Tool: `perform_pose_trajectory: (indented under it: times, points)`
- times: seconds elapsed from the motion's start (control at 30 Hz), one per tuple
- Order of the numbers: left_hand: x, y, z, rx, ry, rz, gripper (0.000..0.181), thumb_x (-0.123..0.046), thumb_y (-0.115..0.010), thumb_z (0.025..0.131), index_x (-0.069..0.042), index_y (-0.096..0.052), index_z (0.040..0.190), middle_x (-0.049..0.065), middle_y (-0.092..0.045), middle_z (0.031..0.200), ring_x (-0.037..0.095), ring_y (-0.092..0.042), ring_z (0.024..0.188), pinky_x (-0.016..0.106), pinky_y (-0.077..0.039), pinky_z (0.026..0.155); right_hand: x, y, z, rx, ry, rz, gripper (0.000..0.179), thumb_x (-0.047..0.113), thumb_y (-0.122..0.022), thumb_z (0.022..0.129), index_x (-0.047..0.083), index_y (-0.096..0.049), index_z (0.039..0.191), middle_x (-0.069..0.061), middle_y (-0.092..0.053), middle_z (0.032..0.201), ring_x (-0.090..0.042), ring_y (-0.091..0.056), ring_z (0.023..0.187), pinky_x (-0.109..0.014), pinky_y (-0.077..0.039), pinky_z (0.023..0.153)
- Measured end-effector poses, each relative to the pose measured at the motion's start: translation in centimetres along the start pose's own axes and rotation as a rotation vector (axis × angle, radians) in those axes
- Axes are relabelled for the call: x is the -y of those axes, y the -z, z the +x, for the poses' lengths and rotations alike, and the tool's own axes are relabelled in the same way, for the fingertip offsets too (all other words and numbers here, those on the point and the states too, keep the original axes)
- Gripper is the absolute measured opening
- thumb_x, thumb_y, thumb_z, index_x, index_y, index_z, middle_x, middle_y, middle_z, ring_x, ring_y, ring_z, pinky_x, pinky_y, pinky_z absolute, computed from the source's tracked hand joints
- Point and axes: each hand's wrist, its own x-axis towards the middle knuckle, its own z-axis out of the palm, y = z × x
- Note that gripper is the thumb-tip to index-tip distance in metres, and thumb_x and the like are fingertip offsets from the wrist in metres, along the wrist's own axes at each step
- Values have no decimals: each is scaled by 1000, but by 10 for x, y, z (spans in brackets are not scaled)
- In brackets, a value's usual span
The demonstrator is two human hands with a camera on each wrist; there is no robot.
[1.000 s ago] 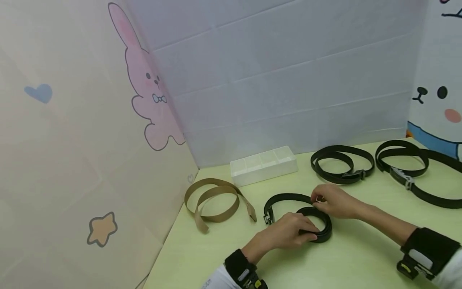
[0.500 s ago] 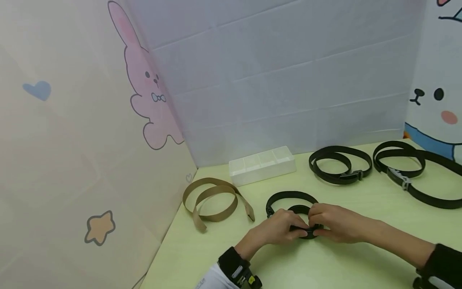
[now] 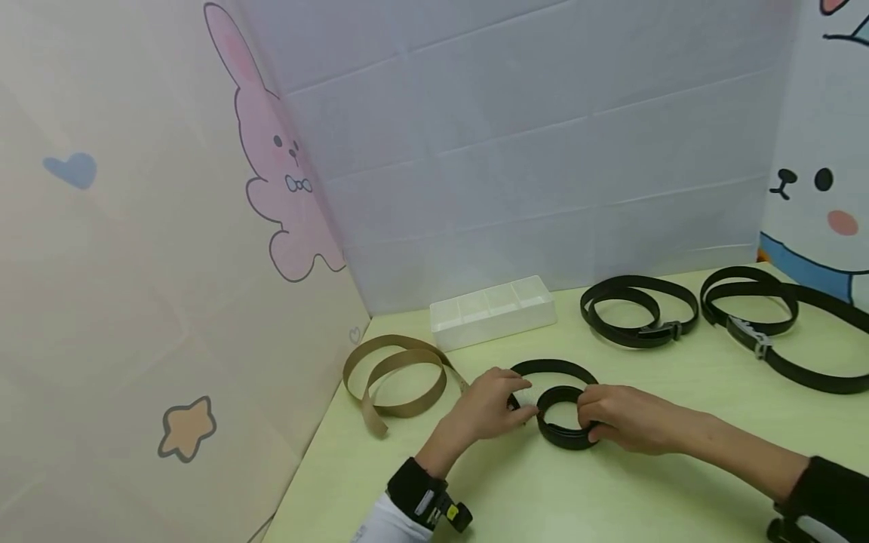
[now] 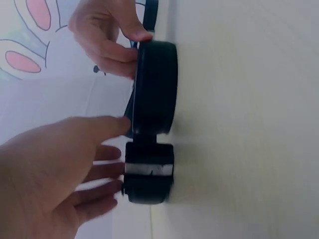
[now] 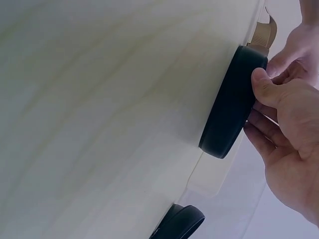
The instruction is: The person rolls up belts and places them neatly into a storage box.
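A black belt (image 3: 569,438) stands on edge on the table, one part wound into a tight round coil. Its loose end arcs behind the coil to a buckle with a silver band (image 4: 149,170), seen in the left wrist view. At the coil's right side, my right hand (image 3: 627,418) pinches the wound layers between thumb and fingers. My left hand (image 3: 483,406) is at the buckle end, thumb and fingers apart and loosely extended. In the left wrist view its fingertips are beside the buckle; whether they touch it, I cannot tell. In the head view this hand hides the buckle.
A tan belt (image 3: 407,409) lies loosely looped at the left. Behind stands a white compartment tray (image 3: 498,330). Two more black belts, one (image 3: 638,342) at the back and another (image 3: 824,382) at the far right, lie looped on the table. Printed cloth walls enclose the back and left.
My right hand has come down from the belt's far strand to the coil's right side. My left hand has let go of the coil and moved left to the buckle end.
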Motion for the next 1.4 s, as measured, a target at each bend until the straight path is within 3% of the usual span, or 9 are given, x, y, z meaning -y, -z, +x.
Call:
perform_pose_trajectory:
  times: [0.13,0.27,0.43,0.63,0.77,0.93,1.03,1.4]
  points:
    - [6,-4,-7,4,79,143,36,-43,-79,107,-13,-86,125,1,-85,121,18,-79,113,29,-62,101,-1,-1,-1,0,0,-3,23,10,-94,88,23,-76,92,11,-68,94,-2,-60,87,-21,-53,71]
    - [5,-4,-15,4,86,172,33,-40,-79,106,-14,-86,124,1,-84,123,19,-79,114,28,-64,97,-1,1,0,27,-23,-17,23,10,-94,87,24,-76,91,12,-69,94,-1,-59,87,-21,-54,71]
    - [1,0,-25,32,35,70,35,-24,-80,103,-11,-82,135,4,-82,136,21,-78,125,36,-65,101,-6,8,2,89,-101,-15,22,9,-94,89,24,-78,90,12,-69,94,-2,-60,87,-24,-56,72]
    - [-4,5,-37,65,19,-182,63,-5,-81,98,-6,-62,158,12,-71,156,12,-83,111,12,-59,93,-16,12,6,122,-169,6,24,6,-92,91,24,-77,87,12,-68,92,-5,-62,88,-25,-56,72]
    - [-10,2,-39,28,18,-227,60,0,-81,98,-5,-65,155,11,-74,153,12,-83,115,6,-56,92,-24,12,12,138,-213,34,24,5,-91,92,24,-77,85,12,-67,90,-6,-60,87,-26,-53,72]
    - [-21,-3,-38,-25,-111,-250,47,10,-76,99,-6,-76,143,7,-82,139,14,-79,127,10,-57,101,-33,11,22,149,-245,64,26,4,-90,92,21,-75,80,9,-67,84,-2,-54,80,-25,-47,71]
    - [-31,-4,-34,-33,-187,-248,42,10,-74,102,-9,-80,138,3,-85,133,11,-80,125,11,-55,105,-37,10,27,149,-238,81,28,4,-89,92,20,-73,77,9,-66,81,2,-50,77,-23,-45,71]
    - [-76,-11,-12,21,-417,-248,34,3,-72,107,-9,-78,138,2,-83,135,8,-78,127,2,-46,105,-42,2,39,150,-224,135,23,6,-87,96,19,-76,80,7,-68,82,3,-52,75,-22,-45,70]
